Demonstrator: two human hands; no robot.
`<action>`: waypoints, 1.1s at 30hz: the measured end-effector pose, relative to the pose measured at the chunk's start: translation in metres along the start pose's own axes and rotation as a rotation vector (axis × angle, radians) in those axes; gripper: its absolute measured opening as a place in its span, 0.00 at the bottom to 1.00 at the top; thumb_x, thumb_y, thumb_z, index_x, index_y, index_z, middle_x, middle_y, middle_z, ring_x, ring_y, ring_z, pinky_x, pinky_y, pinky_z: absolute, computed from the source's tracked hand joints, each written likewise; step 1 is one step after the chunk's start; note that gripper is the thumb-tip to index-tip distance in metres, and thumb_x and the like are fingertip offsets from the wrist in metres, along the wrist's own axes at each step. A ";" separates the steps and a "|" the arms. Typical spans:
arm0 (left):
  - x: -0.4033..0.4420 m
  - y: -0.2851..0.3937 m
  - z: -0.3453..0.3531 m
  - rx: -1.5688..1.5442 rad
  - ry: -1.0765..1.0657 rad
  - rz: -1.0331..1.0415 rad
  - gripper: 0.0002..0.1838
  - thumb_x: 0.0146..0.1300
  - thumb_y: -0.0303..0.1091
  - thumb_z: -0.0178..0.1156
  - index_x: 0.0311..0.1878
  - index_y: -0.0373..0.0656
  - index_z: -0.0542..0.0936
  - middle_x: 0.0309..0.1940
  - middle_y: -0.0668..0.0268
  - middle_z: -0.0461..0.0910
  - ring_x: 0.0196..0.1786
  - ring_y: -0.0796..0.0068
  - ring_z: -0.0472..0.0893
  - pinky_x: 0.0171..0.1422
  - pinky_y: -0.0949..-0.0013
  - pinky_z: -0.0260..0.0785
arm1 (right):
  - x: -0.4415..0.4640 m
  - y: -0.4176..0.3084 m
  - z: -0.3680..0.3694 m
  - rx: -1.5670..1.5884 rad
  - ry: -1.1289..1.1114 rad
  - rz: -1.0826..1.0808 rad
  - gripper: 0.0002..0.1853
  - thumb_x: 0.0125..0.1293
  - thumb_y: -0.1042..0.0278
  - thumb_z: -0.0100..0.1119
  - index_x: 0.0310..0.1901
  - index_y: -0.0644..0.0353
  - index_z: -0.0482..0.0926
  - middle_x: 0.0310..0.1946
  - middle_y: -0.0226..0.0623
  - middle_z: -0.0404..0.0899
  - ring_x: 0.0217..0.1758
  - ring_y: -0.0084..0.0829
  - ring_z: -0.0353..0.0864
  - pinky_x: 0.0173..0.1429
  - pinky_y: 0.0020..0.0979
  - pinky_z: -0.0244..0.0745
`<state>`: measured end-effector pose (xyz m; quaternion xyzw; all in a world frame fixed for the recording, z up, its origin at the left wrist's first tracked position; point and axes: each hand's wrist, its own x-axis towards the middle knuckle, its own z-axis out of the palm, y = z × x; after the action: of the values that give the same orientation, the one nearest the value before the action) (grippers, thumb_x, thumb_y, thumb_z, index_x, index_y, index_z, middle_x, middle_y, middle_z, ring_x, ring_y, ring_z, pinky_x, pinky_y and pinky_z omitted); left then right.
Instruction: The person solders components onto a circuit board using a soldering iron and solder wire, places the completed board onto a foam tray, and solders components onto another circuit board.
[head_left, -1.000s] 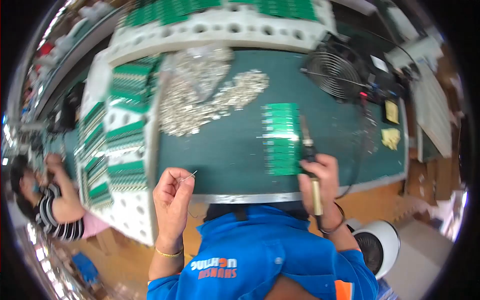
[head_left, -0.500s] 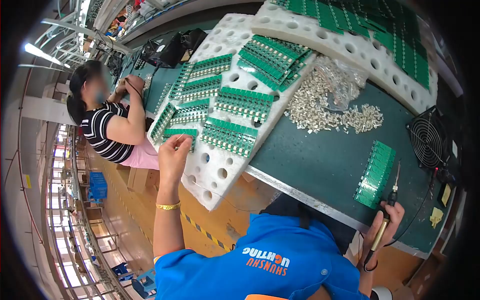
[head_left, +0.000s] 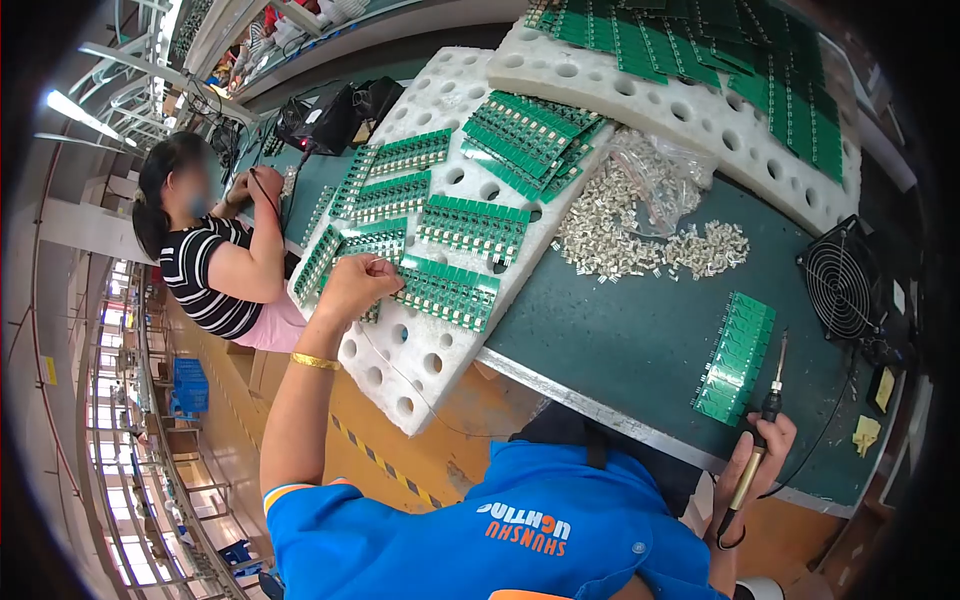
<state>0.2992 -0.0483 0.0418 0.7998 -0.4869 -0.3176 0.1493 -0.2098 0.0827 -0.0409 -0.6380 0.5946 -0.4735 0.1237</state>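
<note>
My left hand (head_left: 362,288) is closed in a pinch, its fingertips at the left edge of a green circuit board panel (head_left: 450,293) on the white foam sheet (head_left: 385,350). A thin strand of solder wire (head_left: 418,390) trails from this hand; whether the fingers also grip the panel cannot be made out. At the bench's front edge, my right hand (head_left: 762,455) is wrapped around a soldering iron (head_left: 745,480), tip pointing up and away. Left of the iron's tip, another circuit board panel (head_left: 735,355) lies on the green bench top (head_left: 600,340).
White connectors (head_left: 610,235) lie heaped around a plastic bag (head_left: 665,190). Several board panels (head_left: 530,140) rest on the foam, more on a second foam slab (head_left: 680,110). A black fan (head_left: 838,275) stands at right. A co-worker (head_left: 215,240) sits at left.
My left hand has moved right and reached the edge of the nearest panel on the foam. The right hand still holds the soldering iron; the view has shifted slightly.
</note>
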 end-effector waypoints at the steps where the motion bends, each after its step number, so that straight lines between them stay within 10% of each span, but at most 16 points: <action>1: 0.001 0.002 -0.001 0.003 -0.002 0.001 0.04 0.55 0.26 0.68 0.28 0.38 0.82 0.24 0.75 0.77 0.27 0.86 0.70 0.31 0.78 0.58 | -0.001 0.001 0.000 -0.001 -0.003 -0.004 0.14 0.67 0.74 0.52 0.53 0.62 0.69 0.49 0.49 0.69 0.47 0.39 0.75 0.54 0.39 0.70; 33: -0.045 0.042 -0.037 -0.546 -0.185 -0.130 0.06 0.62 0.28 0.68 0.37 0.47 0.79 0.20 0.85 0.68 0.16 0.95 0.56 0.18 0.84 0.43 | 0.001 0.003 -0.002 0.081 0.022 -0.063 0.13 0.67 0.73 0.56 0.51 0.63 0.70 0.47 0.50 0.69 0.45 0.40 0.76 0.54 0.39 0.71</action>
<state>0.2801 -0.0314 0.1091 0.7273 -0.3426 -0.5172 0.2936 -0.2134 0.0824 -0.0414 -0.6455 0.5559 -0.5079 0.1279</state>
